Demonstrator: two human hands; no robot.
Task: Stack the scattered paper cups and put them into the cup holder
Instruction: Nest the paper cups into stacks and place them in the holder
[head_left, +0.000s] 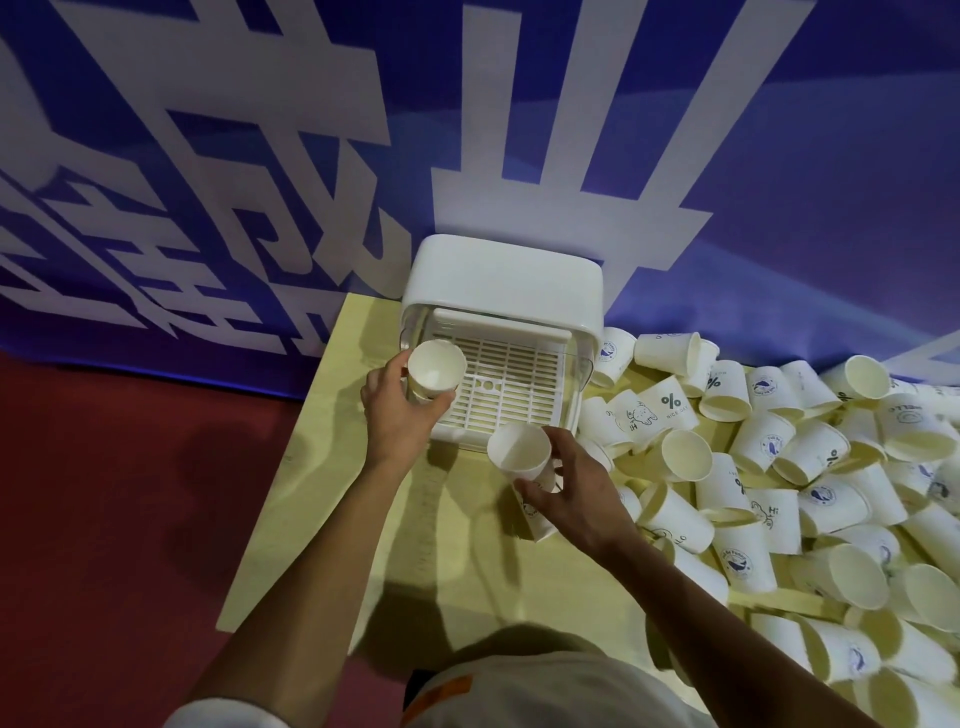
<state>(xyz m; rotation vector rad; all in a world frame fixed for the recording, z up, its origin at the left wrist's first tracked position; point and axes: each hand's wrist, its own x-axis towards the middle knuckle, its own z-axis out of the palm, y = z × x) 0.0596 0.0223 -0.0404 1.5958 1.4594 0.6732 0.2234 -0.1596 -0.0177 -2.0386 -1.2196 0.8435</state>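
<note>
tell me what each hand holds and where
Left hand grips a paper cup by its side; right hand grips a cup stack by its side.

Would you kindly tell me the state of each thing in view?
left grip, curled round an upright cup at the cup holder's left edge.
right grip, holding a tilted cup stack in front of the holder.
cup holder, front open, slatted tray mostly bare.
loose cups, scattered, mostly lying on their sides.
</note>
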